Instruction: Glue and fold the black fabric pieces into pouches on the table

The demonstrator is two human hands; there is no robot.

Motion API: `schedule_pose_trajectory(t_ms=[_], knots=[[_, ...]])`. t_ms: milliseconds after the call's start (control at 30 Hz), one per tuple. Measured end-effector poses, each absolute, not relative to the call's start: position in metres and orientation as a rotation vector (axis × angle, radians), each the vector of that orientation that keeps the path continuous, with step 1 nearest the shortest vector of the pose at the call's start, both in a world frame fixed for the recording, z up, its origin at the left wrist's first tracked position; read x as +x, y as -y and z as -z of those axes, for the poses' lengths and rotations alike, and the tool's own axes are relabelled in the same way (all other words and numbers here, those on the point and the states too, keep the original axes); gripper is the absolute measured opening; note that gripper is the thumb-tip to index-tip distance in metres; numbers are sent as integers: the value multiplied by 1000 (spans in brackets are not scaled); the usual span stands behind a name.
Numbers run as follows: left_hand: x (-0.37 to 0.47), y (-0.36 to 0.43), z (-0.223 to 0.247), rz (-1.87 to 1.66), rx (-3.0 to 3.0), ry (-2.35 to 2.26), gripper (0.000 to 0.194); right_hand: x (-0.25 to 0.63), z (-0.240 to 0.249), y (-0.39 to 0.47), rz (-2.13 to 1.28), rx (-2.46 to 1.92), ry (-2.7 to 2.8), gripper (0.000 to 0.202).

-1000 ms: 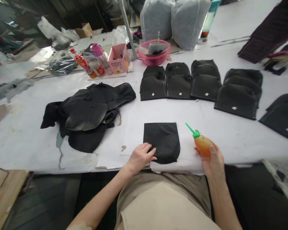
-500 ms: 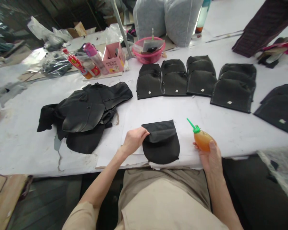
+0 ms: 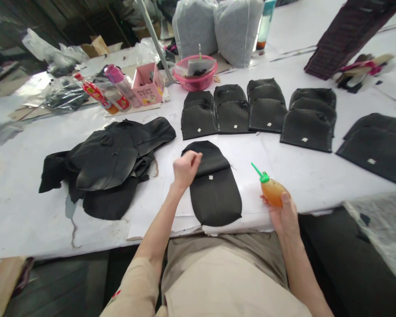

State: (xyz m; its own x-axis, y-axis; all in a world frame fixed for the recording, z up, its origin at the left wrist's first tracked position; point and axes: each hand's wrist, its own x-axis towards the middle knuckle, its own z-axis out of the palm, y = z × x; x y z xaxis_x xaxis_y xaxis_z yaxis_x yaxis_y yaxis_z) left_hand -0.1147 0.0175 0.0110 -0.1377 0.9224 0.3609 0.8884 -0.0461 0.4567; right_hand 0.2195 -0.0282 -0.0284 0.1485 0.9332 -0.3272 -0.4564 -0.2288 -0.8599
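Note:
A black leather-like panel (image 3: 215, 200) with a rounded front end lies unfolded near the table edge. A crease crosses it, and a small pale label sits just below that crease. My left hand (image 3: 185, 168) is closed over the panel's upper left edge, its fingertips pinched together; whether any material is between them is hidden. To the right of the panel, my right hand (image 3: 284, 213) is wrapped round a squeeze bottle (image 3: 273, 192) of amber liquid. Its green nozzle (image 3: 258, 171) points up and left, away from the panel.
Several stacks of black panels (image 3: 232, 115) line the table beyond my hands. A heap of black pieces (image 3: 108, 158) lies left. Behind stand a pink box (image 3: 148, 86), a pink basket (image 3: 195, 81), a red-labelled bottle (image 3: 94, 93) and grey bags (image 3: 239, 33).
The panel's folded flap has been turned up and away, opening it out and showing the label. My left hand moved farther from me. My right hand still holds the bottle.

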Motion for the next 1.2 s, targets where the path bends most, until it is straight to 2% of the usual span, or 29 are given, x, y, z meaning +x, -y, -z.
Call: schedule_pose_trajectory(t_ms=[67, 133, 200, 333, 533, 667, 833, 1033, 1100, 1200], knots=[[-95, 8, -2, -698, 2213, -1795, 30, 219, 28, 28, -1428, -1167, 558, 54], [-81, 25, 9, -524, 2315, -1694, 18, 219, 28, 28, -1438, -1169, 554, 54], [-76, 32, 19, -447, 2349, -1761, 15, 218, 27, 28, -1443, -1173, 549, 55], [-78, 27, 30, -420, 2346, -1876, 32, 218, 27, 28, -1430, -1173, 539, 56], [-76, 4, 33, -376, 2333, -1995, 9, 219, 30, 28, -1431, -1165, 549, 54], [-71, -14, 33, -243, 2331, -2019, 11, 219, 29, 28, -1437, -1167, 535, 53], [-74, -9, 14, -454, 2278, -1970, 18, 220, 27, 30, -1447, -1124, 494, 49], [-84, 4, -50, -922, 2034, -1835, 7, 221, 26, 30, -1442, -1089, 436, 48], [-84, -7, -54, -926, 1952, -1723, 8, 220, 27, 29, -1436, -1102, 429, 47], [-82, -34, -30, -739, 1909, -1606, 12, 220, 26, 28, -1441, -1106, 445, 53]])
